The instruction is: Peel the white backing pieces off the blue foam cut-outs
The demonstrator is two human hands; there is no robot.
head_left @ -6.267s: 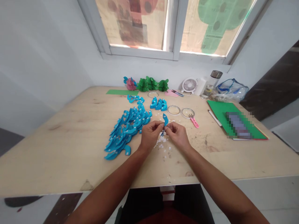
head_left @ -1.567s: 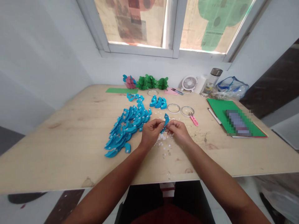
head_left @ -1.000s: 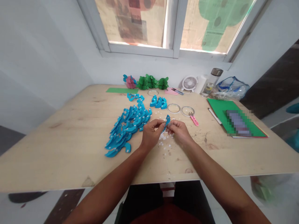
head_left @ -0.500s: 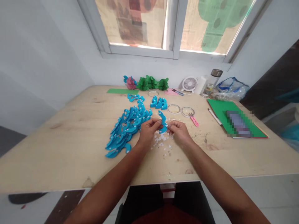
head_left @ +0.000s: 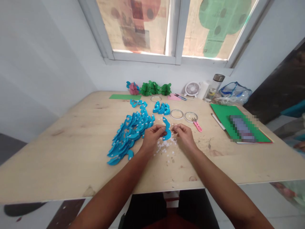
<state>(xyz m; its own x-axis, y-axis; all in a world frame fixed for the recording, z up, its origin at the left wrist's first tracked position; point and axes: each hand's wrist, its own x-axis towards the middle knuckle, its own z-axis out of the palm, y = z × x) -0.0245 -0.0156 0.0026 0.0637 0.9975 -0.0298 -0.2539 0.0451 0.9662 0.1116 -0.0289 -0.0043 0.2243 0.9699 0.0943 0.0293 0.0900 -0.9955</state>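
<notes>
My left hand (head_left: pixel 154 133) pinches a blue paper cutout (head_left: pixel 167 129) with a wavy edge and small white patches on it. The cutout is held upright above the table. Just to its right is my right hand (head_left: pixel 183 133), thumb and fingers pressed together; whatever they hold, if anything, is too small to make out. A small gap separates those fingertips from the cutout. Under both hands lie scattered white paper bits (head_left: pixel 164 145). Left of my left hand spreads a big heap of similar blue cutouts (head_left: pixel 130 133).
Smaller groups of blue cutouts (head_left: pixel 161 108) lie farther back, near tape rolls (head_left: pixel 176 114) and pink-handled snips (head_left: pixel 196 124). Green paper ornaments (head_left: pixel 154 88), a white fan (head_left: pixel 192 89) and a bottle (head_left: pixel 213 87) line the wall. Green sheets (head_left: pixel 226 117) carry a blurred object at right.
My right fingers have come slightly away from the cutout, which now faces the camera more squarely. The left hand keeps its pinch. The view has tilted up a little.
</notes>
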